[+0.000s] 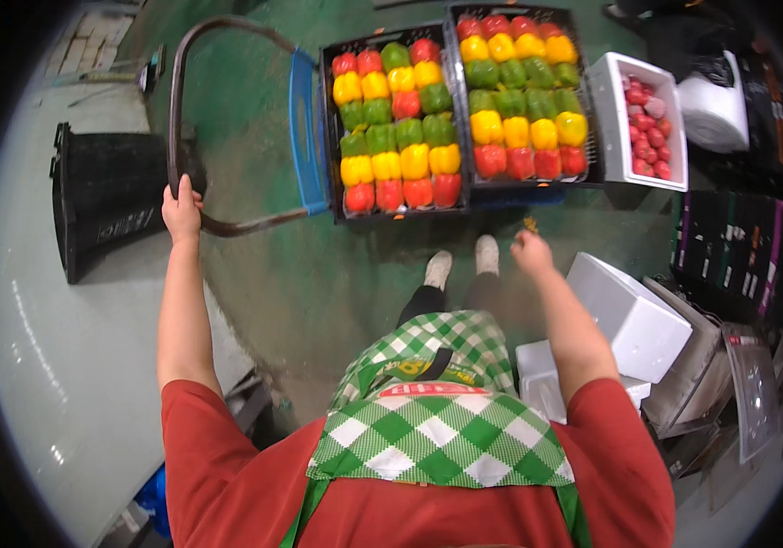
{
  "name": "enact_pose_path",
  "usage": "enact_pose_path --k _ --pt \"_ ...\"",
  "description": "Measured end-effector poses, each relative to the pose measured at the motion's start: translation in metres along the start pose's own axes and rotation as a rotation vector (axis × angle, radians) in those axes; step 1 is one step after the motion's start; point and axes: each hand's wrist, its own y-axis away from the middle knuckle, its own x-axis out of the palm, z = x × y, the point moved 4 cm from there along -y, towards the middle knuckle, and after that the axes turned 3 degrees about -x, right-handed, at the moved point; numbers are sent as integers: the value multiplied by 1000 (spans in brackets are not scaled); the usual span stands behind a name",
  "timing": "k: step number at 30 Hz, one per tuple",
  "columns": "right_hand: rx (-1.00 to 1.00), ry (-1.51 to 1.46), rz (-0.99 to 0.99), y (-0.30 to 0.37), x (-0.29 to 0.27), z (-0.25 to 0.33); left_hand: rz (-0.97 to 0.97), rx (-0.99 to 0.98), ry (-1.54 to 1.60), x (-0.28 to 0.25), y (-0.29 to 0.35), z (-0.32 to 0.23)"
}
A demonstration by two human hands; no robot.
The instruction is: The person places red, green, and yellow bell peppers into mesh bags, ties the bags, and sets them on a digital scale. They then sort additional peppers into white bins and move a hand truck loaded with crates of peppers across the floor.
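Note:
My left hand [182, 208] is closed around the dark curved handle [175, 110] of a cart with a blue end piece [307, 137]. Beyond my feet, two black crates stand side by side, both filled with packed bell peppers in red, yellow and green rows: the left crate [328, 173] is nearer the handle, the right crate [595, 137] farther from it. Just below the right crate, my right hand [530, 251] is closed, with a small yellowish scrap [529, 224] at its fingertips. Its exact kind is too small to tell.
A white foam box [613, 119] of round red produce sits right of the crates. A black bin [108, 196] is at left. White foam boxes [629, 315] and flat panels [748, 388] crowd the right, below dark stacked crates [730, 247] and a white roll [716, 110].

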Motion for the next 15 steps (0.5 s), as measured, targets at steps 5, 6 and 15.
enact_pose_path --k 5,6,15 --pt "10 237 114 -87 -21 38 -119 0 82 7 9 -5" --pt "-37 256 92 -102 -18 38 -130 1 90 8 9 -4" --pt "-96 676 296 -176 11 36 -143 -19 131 5 5 1"
